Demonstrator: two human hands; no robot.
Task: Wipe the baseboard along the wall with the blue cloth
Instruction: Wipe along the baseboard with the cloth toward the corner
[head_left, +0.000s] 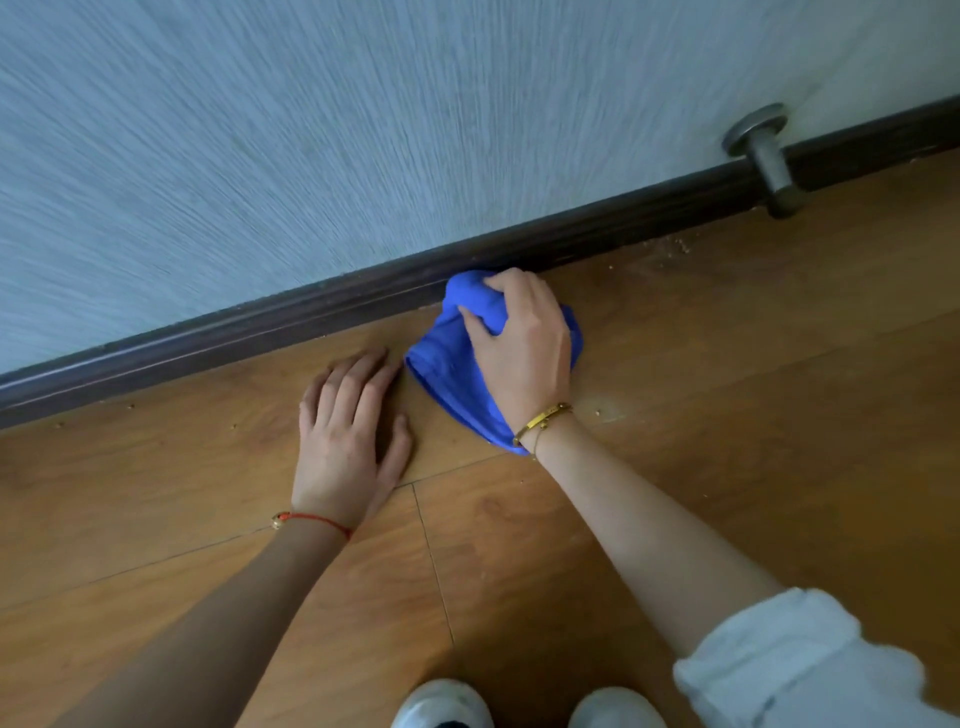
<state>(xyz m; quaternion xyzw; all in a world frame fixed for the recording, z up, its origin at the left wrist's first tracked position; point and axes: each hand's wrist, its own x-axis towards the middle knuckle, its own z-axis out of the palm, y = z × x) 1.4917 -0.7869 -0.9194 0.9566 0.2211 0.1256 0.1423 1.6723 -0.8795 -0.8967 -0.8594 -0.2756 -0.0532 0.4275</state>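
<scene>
Head view: right hand (519, 345) clenched round bunched blue cloth (452, 374), cloth's front fold pressed to baseboard (218, 338) at floor line. Left hand (348, 441) flat on floor (727, 415), fingers spread, holding nothing, bracing. Wipe looks mid-run: can't tell which stretch already cleaned; crumbs (678, 244) lie by baseboard toward door stop (763, 156), so that side likely left. Wood-look planks, textured pale wall (311, 130), dark skirting. White shoes (441, 706) at bottom edge.
</scene>
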